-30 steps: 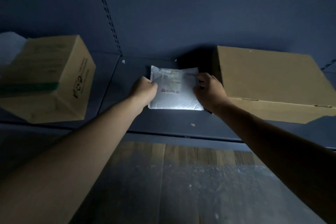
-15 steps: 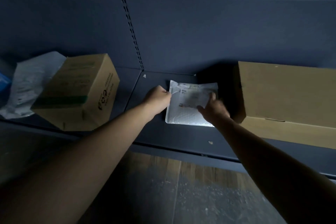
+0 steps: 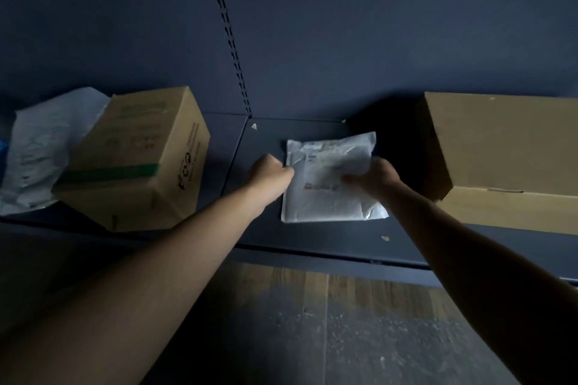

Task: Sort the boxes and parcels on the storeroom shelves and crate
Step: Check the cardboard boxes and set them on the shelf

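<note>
Dim storeroom, head view. A white padded parcel (image 3: 328,194) with a printed label is seen lying flat on the dark blue shelf (image 3: 312,239), between two cardboard boxes and touching neither. The left hand (image 3: 270,172) is placed at the parcel's left edge; its fingers (image 3: 286,169) are curled and the edge is pinched. The right hand (image 3: 373,176) is laid over the parcel's right part. Its fingers (image 3: 352,180) are blurred, so grasping or merely resting cannot be told. The green-taped box (image 3: 137,159) is set askew to the left, resting partly against a crumpled white bag (image 3: 47,147). The plain box (image 3: 506,147) is seated to the right, near the right hand. Two small pale scraps are noted on the shelf. A slotted upright (image 3: 231,40) is fixed to the back panel. A wooden floor (image 3: 312,306) is visible below the shelf edge.
</note>
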The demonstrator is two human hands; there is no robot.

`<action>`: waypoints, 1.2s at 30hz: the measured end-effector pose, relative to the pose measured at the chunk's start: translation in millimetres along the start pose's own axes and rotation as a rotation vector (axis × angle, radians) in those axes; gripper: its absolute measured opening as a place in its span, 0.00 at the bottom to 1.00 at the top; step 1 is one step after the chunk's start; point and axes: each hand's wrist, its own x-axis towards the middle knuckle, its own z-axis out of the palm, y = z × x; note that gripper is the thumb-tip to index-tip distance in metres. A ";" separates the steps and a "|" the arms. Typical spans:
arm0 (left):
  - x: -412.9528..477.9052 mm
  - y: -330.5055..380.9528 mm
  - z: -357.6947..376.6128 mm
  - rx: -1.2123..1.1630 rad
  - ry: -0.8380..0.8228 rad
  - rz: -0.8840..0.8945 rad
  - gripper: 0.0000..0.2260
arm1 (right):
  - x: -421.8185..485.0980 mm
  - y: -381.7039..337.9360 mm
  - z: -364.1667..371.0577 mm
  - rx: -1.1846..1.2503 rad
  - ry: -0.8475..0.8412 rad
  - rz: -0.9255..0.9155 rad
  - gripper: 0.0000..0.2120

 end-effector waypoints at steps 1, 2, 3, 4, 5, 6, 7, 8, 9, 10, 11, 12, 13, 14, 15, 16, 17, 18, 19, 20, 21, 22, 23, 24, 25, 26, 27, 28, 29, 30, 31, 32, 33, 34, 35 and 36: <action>3.1 -3.5 -1.7 -0.011 0.003 -0.017 0.02 | -5.0 -1.2 -0.3 0.107 0.000 0.014 0.24; 7.0 -6.3 -4.0 -0.024 -0.005 -0.034 0.06 | -9.1 -3.8 -1.2 0.190 0.003 0.007 0.20; 10.4 -8.2 -6.8 -0.041 -0.021 -0.049 0.13 | -13.8 -7.3 -2.5 0.251 -0.001 -0.023 0.16; 14.2 -9.9 -9.4 -0.067 -0.032 -0.059 0.22 | -18.5 -11.1 -4.8 0.321 -0.019 -0.072 0.13; 15.4 -9.6 -12.2 -0.096 -0.043 -0.067 0.28 | -23.5 -16.2 -7.4 0.409 -0.046 -0.121 0.11; 17.5 -9.9 -13.8 -0.140 -0.056 -0.058 0.30 | -30.7 -21.8 -10.7 0.510 -0.073 -0.161 0.10; 19.3 -9.8 -15.7 -0.187 -0.068 -0.034 0.26 | -37.6 -26.8 -14.1 0.601 -0.092 -0.184 0.10; 20.4 -8.7 -17.5 -0.249 -0.089 -0.017 0.19 | -43.1 -30.1 -16.1 0.680 -0.112 -0.196 0.11; 20.6 -7.0 -19.9 -0.300 -0.100 0.001 0.16 | -48.3 -31.5 -17.6 0.739 -0.125 -0.194 0.12; 22.3 -6.4 -21.8 -0.358 -0.107 0.026 0.16 | -52.8 -31.7 -20.0 0.774 -0.132 -0.189 0.13; 22.4 -4.0 -24.4 -0.420 -0.110 0.055 0.19 | -57.0 -32.2 -23.1 0.777 -0.135 -0.194 0.15; 22.0 -1.1 -26.1 -0.461 -0.114 0.083 0.27 | -61.4 -33.4 -26.2 0.753 -0.134 -0.206 0.15; 21.4 2.5 -27.4 -0.482 -0.123 0.114 0.36 | -65.8 -35.0 -29.6 0.717 -0.128 -0.223 0.14; 22.0 4.6 -26.7 -0.498 -0.142 0.150 0.40 | -69.9 -35.9 -33.0 0.694 -0.120 -0.237 0.13; 22.3 5.8 -24.7 -0.517 -0.158 0.185 0.40 | -72.4 -35.6 -35.9 0.697 -0.113 -0.246 0.12; 23.4 5.7 -22.6 -0.537 -0.173 0.208 0.38 | -74.4 -35.4 -38.5 0.714 -0.104 -0.252 0.13; 20.7 7.8 -22.5 -0.557 -0.194 0.233 0.37 | -75.0 -35.0 -41.2 0.726 -0.084 -0.256 0.15; 20.5 7.9 -22.3 -0.588 -0.218 0.255 0.37 | -75.6 -35.2 -43.4 0.724 -0.051 -0.258 0.19; 19.9 7.5 -22.9 -0.610 -0.234 0.266 0.36 | -74.1 -34.7 -44.9 0.710 0.000 -0.253 0.24; 17.8 7.8 -24.2 -0.630 -0.247 0.283 0.36 | -73.4 -35.0 -45.9 0.692 0.054 -0.243 0.27; 17.7 7.5 -26.0 -0.638 -0.261 0.287 0.37 | -72.4 -35.4 -46.1 0.685 0.100 -0.235 0.28; 17.4 7.8 -28.9 -0.652 -0.272 0.286 0.36 | -71.7 -36.1 -45.9 0.701 0.125 -0.233 0.28; 15.3 8.7 -31.8 -0.668 -0.278 0.291 0.32 | -71.4 -37.3 -45.3 0.736 0.132 -0.242 0.25; 14.6 8.1 -34.6 -0.676 -0.270 0.295 0.25 | -71.8 -39.8 -44.3 0.766 0.139 -0.251 0.22; 15.4 7.2 -36.8 -0.676 -0.260 0.297 0.20 | -72.9 -43.5 -43.2 0.779 0.150 -0.261 0.20; 16.4 5.9 -38.5 -0.675 -0.253 0.291 0.18 | -74.5 -47.4 -42.6 0.776 0.170 -0.272 0.19; 16.6 4.5 -39.8 -0.679 -0.249 0.288 0.17 | -75.1 -50.7 -41.8 0.750 0.200 -0.281 0.20; 17.5 2.9 -40.7 -0.681 -0.238 0.284 0.16 | -76.3 -54.1 -41.4 0.688 0.246 -0.293 0.22; 17.1 2.2 -41.2 -0.685 -0.234 0.286 0.16 | -77.7 -56.9 -41.0 0.590 0.306 -0.310 0.24; 16.8 1.6 -41.7 -0.693 -0.230 0.285 0.16 | -79.3 -58.7 -40.5 0.471 0.373 -0.329 0.26; 16.1 1.4 -41.9 -0.701 -0.219 0.281 0.16 | -80.0 -59.3 -39.7 0.334 0.437 -0.343 0.28; 14.9 1.7 -41.8 -0.705 -0.204 0.278 0.16 | -80.8 -59.4 -38.9 0.203 0.489 -0.349 0.29; 13.4 2.9 -41.1 -0.717 -0.192 0.276 0.16 | -81.7 -60.4 -38.3 0.087 0.524 -0.340 0.28; 12.4 4.8 -40.2 -0.736 -0.183 0.268 0.17 | -82.7 -62.1 -37.8 0.006 0.535 -0.334 0.26; 10.5 7.6 -39.2 -0.753 -0.175 0.261 0.18 | -84.9 -65.8 -36.1 -0.036 0.523 -0.340 0.23; 7.5 11.3 -38.1 -0.763 -0.170 0.262 0.17 | -87.6 -70.6 -33.0 -0.050 0.501 -0.371 0.20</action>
